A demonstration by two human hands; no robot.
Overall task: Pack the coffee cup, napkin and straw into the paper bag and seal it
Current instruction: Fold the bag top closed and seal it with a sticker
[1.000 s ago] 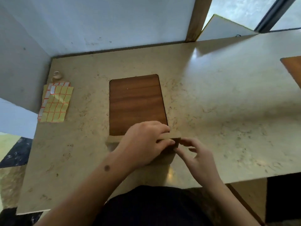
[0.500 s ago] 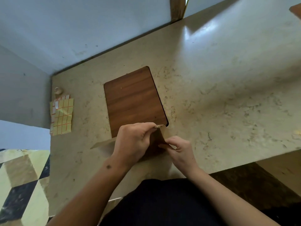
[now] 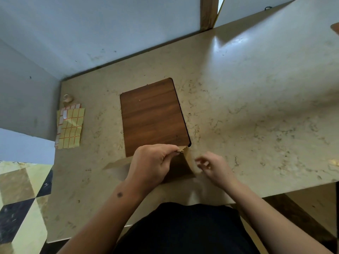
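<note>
A brown paper bag point(image 3: 180, 168) stands at the near edge of the beige stone counter point(image 3: 247, 110), just in front of a dark wooden board point(image 3: 152, 116). My left hand point(image 3: 152, 162) pinches the folded top of the bag at its right corner. My right hand point(image 3: 213, 166) hovers just right of the bag, blurred, fingers loosely curled and apart, holding nothing that I can make out. The coffee cup, napkin and straw are not in sight.
A sheet of yellow stickers with red lines point(image 3: 70, 126) lies at the counter's left side, with a small roll of tape point(image 3: 67, 99) behind it. Grey walls close off the back and left. Patterned floor tiles point(image 3: 20, 195) show at lower left.
My right hand has let go of the bag's top and pulled away to the right. My left hand keeps its pinch on the fold. The view has tilted and shifted.
</note>
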